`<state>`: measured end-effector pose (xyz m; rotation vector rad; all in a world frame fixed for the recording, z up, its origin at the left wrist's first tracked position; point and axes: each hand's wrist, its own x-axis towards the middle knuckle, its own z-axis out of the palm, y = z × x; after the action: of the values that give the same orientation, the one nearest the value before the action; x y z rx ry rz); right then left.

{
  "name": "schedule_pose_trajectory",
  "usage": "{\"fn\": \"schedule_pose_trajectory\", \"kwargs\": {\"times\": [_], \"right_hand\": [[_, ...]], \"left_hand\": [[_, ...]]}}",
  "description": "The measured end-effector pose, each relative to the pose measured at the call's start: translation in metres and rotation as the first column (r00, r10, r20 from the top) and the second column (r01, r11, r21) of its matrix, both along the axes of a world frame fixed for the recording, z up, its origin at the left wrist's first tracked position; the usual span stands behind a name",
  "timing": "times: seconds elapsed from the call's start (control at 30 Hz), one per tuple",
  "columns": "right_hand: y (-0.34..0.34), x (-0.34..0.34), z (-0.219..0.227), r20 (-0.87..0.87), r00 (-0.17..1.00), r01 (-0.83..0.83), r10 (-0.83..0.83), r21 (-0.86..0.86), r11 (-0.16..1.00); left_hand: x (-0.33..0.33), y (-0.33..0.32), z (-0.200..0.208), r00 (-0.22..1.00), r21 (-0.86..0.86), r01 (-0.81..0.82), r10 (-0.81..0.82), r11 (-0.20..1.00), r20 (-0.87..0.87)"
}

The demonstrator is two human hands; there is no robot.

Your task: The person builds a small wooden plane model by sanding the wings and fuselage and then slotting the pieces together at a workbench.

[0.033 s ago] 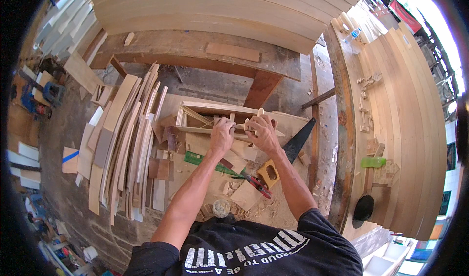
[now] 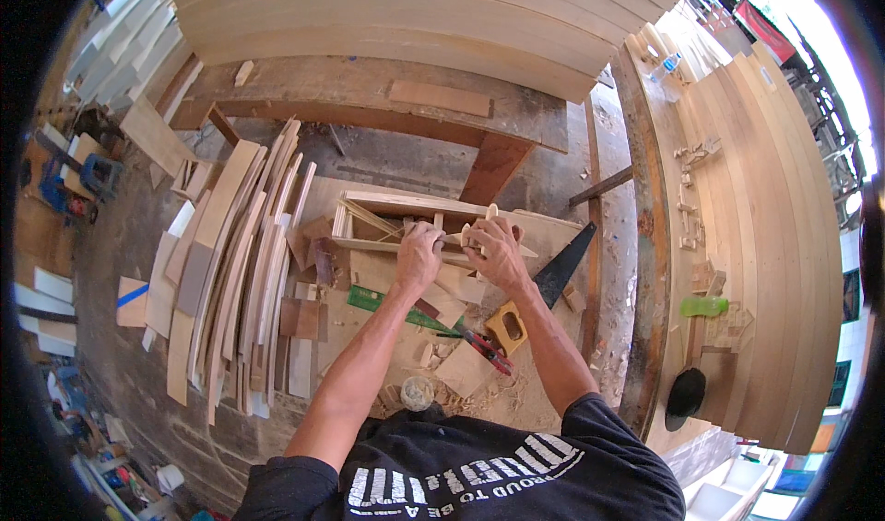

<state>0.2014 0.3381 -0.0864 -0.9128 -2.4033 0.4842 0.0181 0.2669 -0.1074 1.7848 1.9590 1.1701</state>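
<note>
The yellow-handled handsaw is laid grip-nearest below centre, presumably for easy reach. At mid-frame, over the open wooden box, a pale wooden piece is gripped by the curled right hand, seemingly for steadiness; what is pinched by the curled left hand cannot be told.

Between forearms: gap, passable above low offcuts and red-handled pliers. Left: stacked wood strips block. Right: handsaw beneath right forearm. Ahead: open wooden box, brown bench leg behind.
</note>
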Motion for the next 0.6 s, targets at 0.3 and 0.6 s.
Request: {"fn": "schedule_pose_trajectory", "kwargs": {"times": [0.3, 0.6], "right_hand": [[-0.0033, -0.0002, 0.0022, -0.005, 1.0, 0.01, -0.01, 0.009, 1.0], [-0.0041, -0.0023, 0.0022, -0.03, 1.0, 0.006, -0.007, -0.012, 1.0]], "left_hand": [[0.0007, -0.0007, 0.0027, 0.999, -0.001, -0.006, 0.006, 1.0, 0.042], [-0.0005, 0.0001, 0.0016, 0.998, -0.017, 0.003, -0.002, 1.0, 0.056]]}}
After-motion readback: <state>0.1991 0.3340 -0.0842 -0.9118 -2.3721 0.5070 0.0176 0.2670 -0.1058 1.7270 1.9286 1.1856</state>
